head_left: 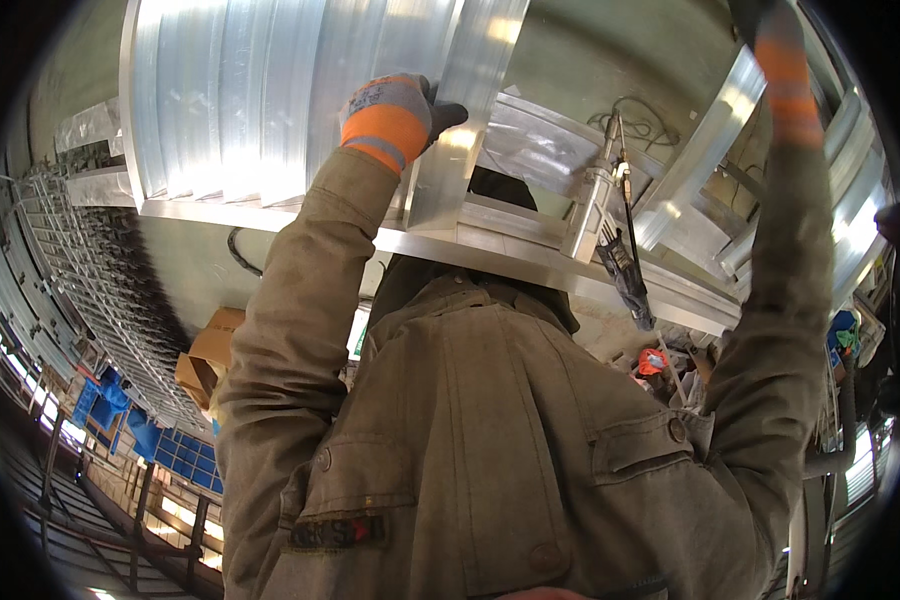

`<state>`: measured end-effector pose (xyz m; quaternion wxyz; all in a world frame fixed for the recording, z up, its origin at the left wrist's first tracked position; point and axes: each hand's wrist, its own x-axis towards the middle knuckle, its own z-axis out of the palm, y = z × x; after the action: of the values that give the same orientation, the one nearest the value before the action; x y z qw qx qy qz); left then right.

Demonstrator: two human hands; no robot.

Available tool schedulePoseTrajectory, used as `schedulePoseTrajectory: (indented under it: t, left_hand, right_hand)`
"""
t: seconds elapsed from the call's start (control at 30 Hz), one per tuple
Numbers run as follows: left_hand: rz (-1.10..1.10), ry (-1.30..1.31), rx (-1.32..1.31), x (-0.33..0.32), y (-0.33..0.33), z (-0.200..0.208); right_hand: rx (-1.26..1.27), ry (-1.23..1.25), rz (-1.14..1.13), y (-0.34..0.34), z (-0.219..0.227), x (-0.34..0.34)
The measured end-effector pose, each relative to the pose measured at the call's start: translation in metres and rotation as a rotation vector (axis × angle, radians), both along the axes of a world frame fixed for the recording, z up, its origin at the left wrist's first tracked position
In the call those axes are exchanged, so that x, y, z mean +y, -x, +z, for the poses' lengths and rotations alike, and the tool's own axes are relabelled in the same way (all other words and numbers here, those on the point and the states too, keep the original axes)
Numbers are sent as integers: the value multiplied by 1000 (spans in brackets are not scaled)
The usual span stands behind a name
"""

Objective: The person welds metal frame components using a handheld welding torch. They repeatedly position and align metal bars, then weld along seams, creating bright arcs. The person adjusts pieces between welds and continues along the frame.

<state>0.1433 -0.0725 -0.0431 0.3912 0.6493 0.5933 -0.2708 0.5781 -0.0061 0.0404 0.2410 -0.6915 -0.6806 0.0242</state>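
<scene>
My left hand (395,112), in an orange, grey and black work glove, is on an aluminium slat (448,165). Its dark thumb lies across the slat, and the other fingers curl out of sight at the slat's left edge. This slat stands beside a row of similar shiny slats (260,100) in a metal frame (530,265). Raised at the upper right, my right hand (778,55) wears a like glove; its fingers are lost at the dark rim of the picture. Between my arms, what looks like a caulking gun (592,205) leans across the frame's near rail.
Loose aluminium profiles (705,145) lie at the right, near a coiled dark cable (635,125). A rack of metal bars (100,270) stands at the left, with a cardboard box (210,350) near my left elbow. Blue crates (185,455) are farther down. An orange item (653,361) sits among clutter.
</scene>
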Motion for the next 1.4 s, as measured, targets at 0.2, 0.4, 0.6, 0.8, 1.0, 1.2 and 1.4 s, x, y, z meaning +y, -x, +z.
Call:
schedulePoseTrajectory:
  t: [0.2,0.4,0.6,0.8,1.0,1.2,1.4]
  left_hand:
    - [-14,74,60,8,-5,5]
    - [-34,28,81,5,-5,-1]
    - [-6,97,99,9,-8,-1]
    - [-20,10,67,2,-4,-2]
    - [-40,-42,62,2,-2,-3]
    - [-29,-79,29,0,-2,4]
    - [-31,-8,52,1,-4,5]
  right_hand:
    - [312,299,-112,44,4,-270]
    - [310,414,-38,115,-25,-387]
    - [30,567,-5,128,-46,-390]
    - [-67,622,-47,135,-43,-376]
    - [396,515,-30,113,19,-370]
    - [459,567,449,98,69,-312]
    - [723,849,516,126,36,-273]
